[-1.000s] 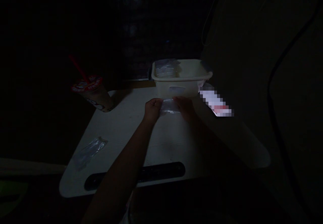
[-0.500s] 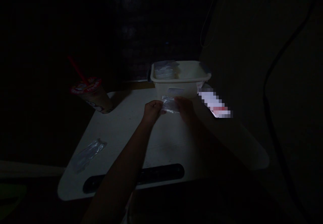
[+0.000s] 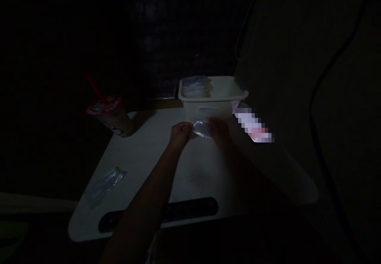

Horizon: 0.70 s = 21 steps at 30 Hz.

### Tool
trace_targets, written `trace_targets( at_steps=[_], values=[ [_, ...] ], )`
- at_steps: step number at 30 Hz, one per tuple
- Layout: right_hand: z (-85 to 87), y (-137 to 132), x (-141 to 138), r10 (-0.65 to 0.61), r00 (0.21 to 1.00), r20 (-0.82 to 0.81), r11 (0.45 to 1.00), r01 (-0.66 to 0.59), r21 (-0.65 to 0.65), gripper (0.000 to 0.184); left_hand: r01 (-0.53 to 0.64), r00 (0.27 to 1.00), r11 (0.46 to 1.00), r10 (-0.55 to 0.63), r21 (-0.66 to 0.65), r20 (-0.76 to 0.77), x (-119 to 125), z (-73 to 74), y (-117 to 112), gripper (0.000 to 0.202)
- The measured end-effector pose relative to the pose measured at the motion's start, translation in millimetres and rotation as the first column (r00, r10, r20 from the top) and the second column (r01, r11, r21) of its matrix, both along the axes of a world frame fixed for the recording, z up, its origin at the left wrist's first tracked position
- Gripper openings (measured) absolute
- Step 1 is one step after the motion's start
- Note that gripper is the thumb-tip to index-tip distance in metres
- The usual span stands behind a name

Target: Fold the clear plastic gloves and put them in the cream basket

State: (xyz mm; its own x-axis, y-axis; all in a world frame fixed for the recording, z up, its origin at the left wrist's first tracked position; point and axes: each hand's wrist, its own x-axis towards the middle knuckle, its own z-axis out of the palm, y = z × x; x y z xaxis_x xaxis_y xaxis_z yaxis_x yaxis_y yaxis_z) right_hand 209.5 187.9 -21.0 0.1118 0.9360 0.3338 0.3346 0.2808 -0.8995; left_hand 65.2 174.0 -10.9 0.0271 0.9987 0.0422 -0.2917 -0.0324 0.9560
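A small clear plastic bag (image 3: pixel 203 127) is held between my two hands, just above the white table and in front of the bin. My left hand (image 3: pixel 180 133) is closed on the bag's left edge, its fingers curled. On the right edge, my right hand (image 3: pixel 219 132) grips the same bag, though shadow hides most of its fingers. Behind them stands a cream plastic bin (image 3: pixel 190 106) with a stack of clear plastic packets (image 3: pixel 195 86) inside at its left. Another clear plastic bag (image 3: pixel 105 184) lies flat at the table's left side.
A lidded drink cup (image 3: pixel 114 121) with a red straw stands at the back left of the white table (image 3: pixel 145 153). Right of the bin lies a lit phone (image 3: pixel 253 126), its screen blurred. A black slot (image 3: pixel 193 209) runs along the front edge. The room is very dark.
The bag between my hands has tilted slightly, its right side lower. The whole view has shifted a little, so everything sits slightly lower. Both hands keep their hold.
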Motion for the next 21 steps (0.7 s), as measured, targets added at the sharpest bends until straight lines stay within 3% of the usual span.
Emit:
trace_targets(
  at_steps=[4, 9, 15, 21],
  values=[
    [5.8, -4, -7, 0.037, 0.987, -0.154, 0.997, -0.046, -0.06, 0.028, 0.018, 1.0, 1.0, -0.018, 0.012, 0.005, 0, -0.7, 0, 0.009],
    [2.8, -3, -7, 0.056, 0.98, -0.192, 0.994, -0.072, -0.078, 0.028, 0.018, 1.0, 1.0, -0.019, 0.016, 0.012, 0, 1.0, -1, 0.008],
    [3.6, 0, -4, 0.11, 0.987, -0.114, 0.992, -0.117, -0.055, 0.028, 0.0, 1.0, 1.0, -0.001, 0.021, 0.021, -1, 1.9, -1, 0.007],
    [12.9, -6, -5, 0.13, 0.989, -0.075, 0.981, -0.139, -0.134, 0.027, 0.049, 0.999, 0.999, -0.049, -0.008, 0.003, -1, -0.3, 0, 0.016]
  ],
)
